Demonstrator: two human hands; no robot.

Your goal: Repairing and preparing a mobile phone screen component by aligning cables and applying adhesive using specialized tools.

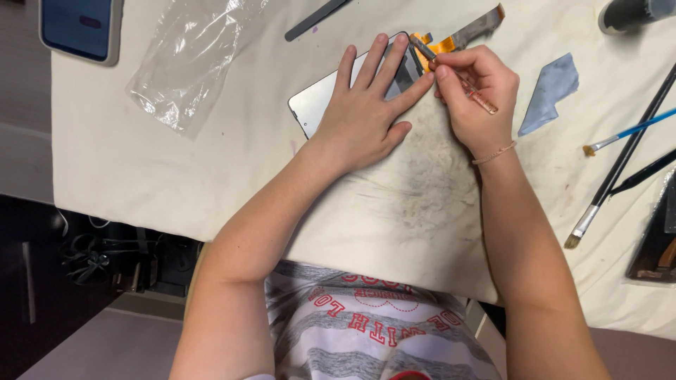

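Note:
My left hand (pixel 366 105) lies flat with fingers spread on a thin phone screen panel (pixel 313 105), pressing it onto the white cloth (pixel 232 162). My right hand (pixel 475 91) grips a slim pen-like tool (pixel 470 88) with a clear reddish handle. Its tip meets the panel's top right corner. An orange flex ribbon (pixel 445 43) with a grey end runs out from that corner. Most of the panel is hidden under my left hand.
A clear plastic bag (pixel 186 56) lies at upper left, and a phone (pixel 77 28) at the far corner. A blue cloth scrap (pixel 553 91), several brushes (pixel 620 165), a dark flat tool (pixel 313 20) and a dark tray (pixel 658 246) lie around. Dark smudges mark the cloth near me.

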